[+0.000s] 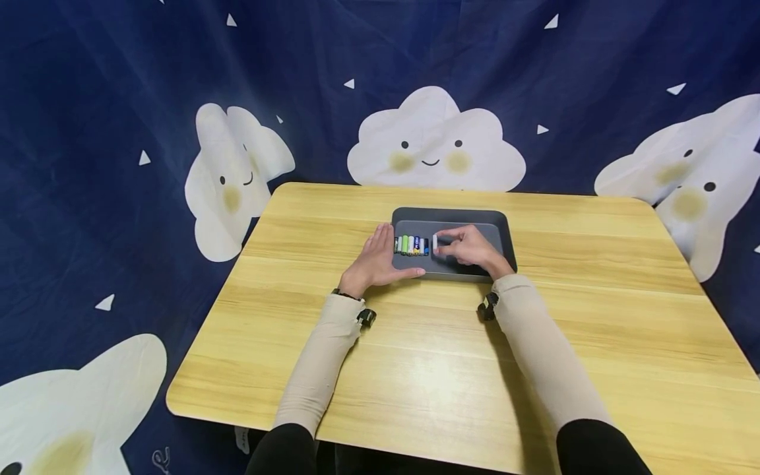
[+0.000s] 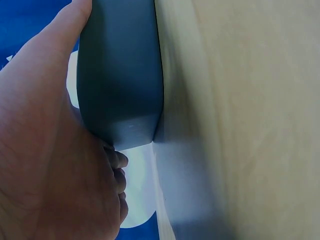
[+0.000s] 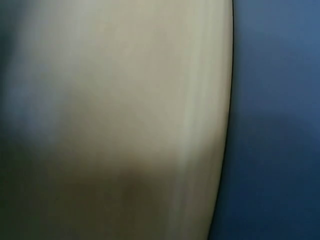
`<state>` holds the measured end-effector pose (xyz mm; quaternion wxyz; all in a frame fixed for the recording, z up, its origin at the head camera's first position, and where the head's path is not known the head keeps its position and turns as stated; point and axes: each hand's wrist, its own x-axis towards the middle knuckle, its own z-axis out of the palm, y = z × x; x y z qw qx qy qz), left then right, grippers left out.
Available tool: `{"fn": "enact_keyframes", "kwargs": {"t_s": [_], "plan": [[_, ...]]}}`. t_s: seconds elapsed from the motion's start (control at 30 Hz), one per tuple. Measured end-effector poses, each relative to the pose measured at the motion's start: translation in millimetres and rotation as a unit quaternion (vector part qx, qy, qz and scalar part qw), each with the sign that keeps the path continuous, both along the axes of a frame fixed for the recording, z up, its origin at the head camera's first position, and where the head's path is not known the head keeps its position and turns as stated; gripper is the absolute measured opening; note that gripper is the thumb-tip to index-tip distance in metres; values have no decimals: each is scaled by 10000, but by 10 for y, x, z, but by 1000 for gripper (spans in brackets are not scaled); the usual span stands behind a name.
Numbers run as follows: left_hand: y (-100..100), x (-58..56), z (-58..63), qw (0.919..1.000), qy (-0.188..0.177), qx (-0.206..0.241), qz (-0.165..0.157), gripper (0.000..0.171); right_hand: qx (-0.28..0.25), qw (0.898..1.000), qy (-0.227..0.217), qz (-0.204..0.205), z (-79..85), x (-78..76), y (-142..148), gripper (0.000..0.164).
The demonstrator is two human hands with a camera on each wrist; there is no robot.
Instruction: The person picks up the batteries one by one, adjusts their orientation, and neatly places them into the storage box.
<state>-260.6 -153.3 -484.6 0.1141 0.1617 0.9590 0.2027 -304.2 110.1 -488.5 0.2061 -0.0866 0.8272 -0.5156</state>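
Observation:
A dark grey tray (image 1: 410, 214) lies on the table, with a row of batteries (image 1: 411, 245) side by side against its left part. My left hand (image 1: 375, 260) rests along the tray's left wall, fingers straight and thumb stretched over the front rim. In the left wrist view, that palm (image 2: 45, 150) sits close at the corner of the tray (image 2: 122, 75). Over the middle of the tray, my right hand (image 1: 469, 247) pinches a white battery (image 1: 435, 245) between thumb and forefinger, just right of the row. The right wrist view catches only the tray's side (image 3: 275, 100), with no fingers showing.
The wooden table (image 1: 415, 356) spreads around the tray, its back edge close behind. A dark blue curtain (image 1: 320, 53) with smiling white clouds hangs beyond it. Black wrist cameras (image 1: 488, 307) sit on both wrists.

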Motion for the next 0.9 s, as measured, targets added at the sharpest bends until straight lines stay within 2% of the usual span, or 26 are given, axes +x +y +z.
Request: {"fn": "enact_keyframes", "kwargs": {"t_s": [0.23,0.47,0.7,0.9], "plan": [[6,-8,-1,10000,-13,-4,-6,136,203,9997,-91,-31,-16,-19,-45,55],[-12,2,0,10000,-80,40,-2,137,65,9999,-130,-66,-48,-18,-115,54],[-20,20,1,10000,-71,38,37,136,282,9996,-74,-9,-46,-26,-155,58],[-10,10,-11,10000,-28,-22,-3,136,199,9996,-188,-28,-69,-20,-147,64]]}}
